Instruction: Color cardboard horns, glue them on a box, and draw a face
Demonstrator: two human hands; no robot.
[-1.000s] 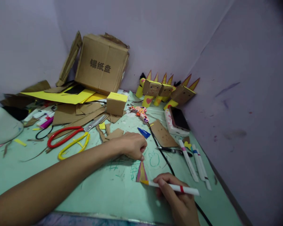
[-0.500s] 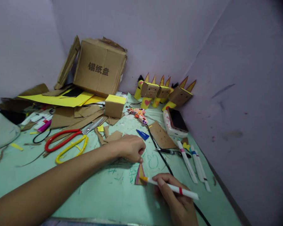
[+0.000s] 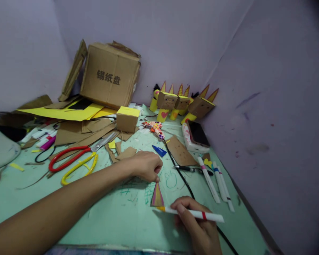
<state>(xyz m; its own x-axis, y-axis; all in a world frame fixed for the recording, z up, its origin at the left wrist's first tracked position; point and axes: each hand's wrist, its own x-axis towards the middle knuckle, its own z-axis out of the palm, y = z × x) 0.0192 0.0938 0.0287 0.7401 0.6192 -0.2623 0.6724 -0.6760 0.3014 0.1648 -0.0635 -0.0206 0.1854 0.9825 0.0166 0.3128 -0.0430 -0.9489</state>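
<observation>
Cardboard triangle [image 3: 157, 197]: we see it flat on the green table cover [image 3: 117, 226], between our two hands, apex pointing away from us, with purple along its sloping edges and a yellowish middle.
Left hand [image 3: 146, 165]: we hold the fingers curled into a loose fist, with a digit at the apex of the cardboard triangle; we cannot tell how firmly it presses.
Right hand [image 3: 199, 225]: we grip a white marker [image 3: 214, 216] with a red band between thumb and fingers.
Marker tip [image 3: 161, 209]: yellow-orange, at the base edge of the cardboard triangle; we cannot tell whether it touches.
Scissors [image 3: 81, 156]: red and yellow handles, lying left of our left hand, blades near cardboard scraps [image 3: 127, 153].
Blue piece [image 3: 159, 151]: just beyond our left hand.
Glue gun [image 3: 156, 129]: patterned, lying farther back; its black cord [image 3: 184, 182] runs toward us and passes our right hand.
Loose markers [image 3: 208, 180]: white, lying beyond our right hand, toward the right wall.
Cardboard figures [image 3: 167, 101]: yellow bodies, pointed pieces on top, standing near the back wall.
Large carton [image 3: 110, 74]: tilted, black characters on its face, at the back left.
</observation>
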